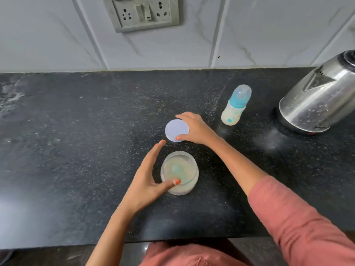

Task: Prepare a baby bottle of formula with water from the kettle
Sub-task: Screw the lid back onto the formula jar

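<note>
Black speckled stone counter (76, 150) fills the frame below a white tiled wall (57, 35). At the centre, the right hand (194, 129) grips a round white lid (176, 129) by its edge, thumb on the near side and curled fingers over the far side; whether the lid rests on the counter or hangs just above it cannot be told. Just below it, the left hand (148, 181) is spread with straight fingers along the left side of an open jar (195, 181), its thumb (172, 183) lying across the jar's near rim. Pale powder and a blurred teal scoop (176, 168) show inside.

Toward the upper right stands the baby bottle (233, 110), capped and milky-looking, with the steel kettle (317, 96) at the right edge. A socket plate (142, 12) sits at the top.

Since the bottle looks filled, the step is probably closing the jar. The next move calls for bringing the lid squarely over the rim while the left hand steadies the jar.
</note>
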`<state>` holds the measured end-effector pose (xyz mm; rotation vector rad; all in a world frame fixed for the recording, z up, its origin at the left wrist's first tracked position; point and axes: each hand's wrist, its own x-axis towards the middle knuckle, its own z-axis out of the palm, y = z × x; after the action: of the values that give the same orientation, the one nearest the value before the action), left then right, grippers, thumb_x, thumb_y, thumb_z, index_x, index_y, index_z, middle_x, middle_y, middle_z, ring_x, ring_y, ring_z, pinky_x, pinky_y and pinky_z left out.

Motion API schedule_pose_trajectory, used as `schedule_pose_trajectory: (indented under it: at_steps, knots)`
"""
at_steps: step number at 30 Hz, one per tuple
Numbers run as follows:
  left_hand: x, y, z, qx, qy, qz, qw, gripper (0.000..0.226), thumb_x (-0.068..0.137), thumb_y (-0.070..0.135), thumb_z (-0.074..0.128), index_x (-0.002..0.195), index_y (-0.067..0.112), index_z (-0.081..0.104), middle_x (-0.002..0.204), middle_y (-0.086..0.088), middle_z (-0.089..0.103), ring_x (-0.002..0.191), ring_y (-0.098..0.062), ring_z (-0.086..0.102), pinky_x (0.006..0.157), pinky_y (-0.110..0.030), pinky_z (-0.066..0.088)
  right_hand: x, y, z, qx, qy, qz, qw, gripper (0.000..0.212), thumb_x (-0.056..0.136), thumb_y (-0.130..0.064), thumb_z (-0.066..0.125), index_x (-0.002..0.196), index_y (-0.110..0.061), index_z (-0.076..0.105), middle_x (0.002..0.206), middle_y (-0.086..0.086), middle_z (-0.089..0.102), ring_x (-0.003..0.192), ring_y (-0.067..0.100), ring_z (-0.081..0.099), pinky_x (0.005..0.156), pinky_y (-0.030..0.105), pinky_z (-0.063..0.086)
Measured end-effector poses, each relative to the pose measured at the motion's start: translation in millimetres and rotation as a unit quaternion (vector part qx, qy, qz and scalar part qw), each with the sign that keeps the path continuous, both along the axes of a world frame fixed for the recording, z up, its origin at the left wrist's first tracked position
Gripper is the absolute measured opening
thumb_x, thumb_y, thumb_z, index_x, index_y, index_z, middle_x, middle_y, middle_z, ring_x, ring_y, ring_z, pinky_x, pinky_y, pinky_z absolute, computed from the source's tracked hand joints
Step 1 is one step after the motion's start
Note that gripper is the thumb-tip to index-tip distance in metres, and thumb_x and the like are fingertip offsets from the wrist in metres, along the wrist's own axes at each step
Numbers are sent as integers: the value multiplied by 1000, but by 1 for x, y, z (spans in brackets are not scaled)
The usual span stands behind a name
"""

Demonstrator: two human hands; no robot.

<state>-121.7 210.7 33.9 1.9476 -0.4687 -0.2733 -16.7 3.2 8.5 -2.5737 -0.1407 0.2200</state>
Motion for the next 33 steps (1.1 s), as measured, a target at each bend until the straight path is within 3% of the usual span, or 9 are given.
schedule_pose_trajectory:
  at_steps: [3,7,9,13,19,23,28,33]
  knots:
    - [2,0,-10,-13,43,-53,998,108,50,73,71,136,35,20,149,15,25,138,1,24,114,-24,20,13,7,-1,-80,15,24,996,83,72,-40,72,141,-21,29,144,3,33,131,29,28,103,44,32]
    - [3,-6,-17,-20,77,-83,993,113,47,71,73,137,32,16,150,9,24,137,2,24,112,-14,19,20,15,-3,-139,35,43,989,85,69,-48,72,139,-26,30,143,-3,33,130,26,29,98,44,36]
    - [3,-7,-20,-25,81,-86,993,116,49,63,78,140,27,16,150,7,26,137,1,26,112,-16,20,20,18,-4,-144,44,43,988,80,70,-48,71,138,-29,32,142,-3,35,129,25,31,96,44,37]
    - [4,-7,-25,-27,65,-80,994,106,56,24,89,141,15,26,145,7,34,131,5,32,105,-9,25,20,20,-1,-148,49,35,987,76,71,-46,71,136,-30,35,140,-2,37,127,26,35,94,45,38]
    - [4,-8,-29,-41,57,-74,995,95,58,13,86,137,14,33,137,9,42,124,9,39,98,-5,28,12,17,20,-140,49,12,989,75,69,-49,71,135,-33,37,140,-1,39,126,26,39,96,46,36]
    - [3,-9,-30,-46,57,-65,995,94,56,23,85,136,17,35,136,9,45,123,6,41,97,-6,30,-8,10,52,-84,57,8,995,72,70,-47,71,134,-35,39,140,-2,40,127,22,40,97,46,35]
    - [1,-9,-31,-58,60,-57,995,91,56,29,84,135,20,38,133,11,49,120,5,45,95,-6,33,-47,5,94,4,62,27,998,70,69,-42,74,132,-34,44,134,-2,46,123,17,43,98,36,37]
    - [1,-10,-34,-70,72,-48,994,88,52,43,80,128,38,36,130,14,51,117,4,49,92,-9,39,-92,16,115,9,67,55,996,70,66,-43,75,129,-38,45,129,-8,47,120,13,44,100,43,38]
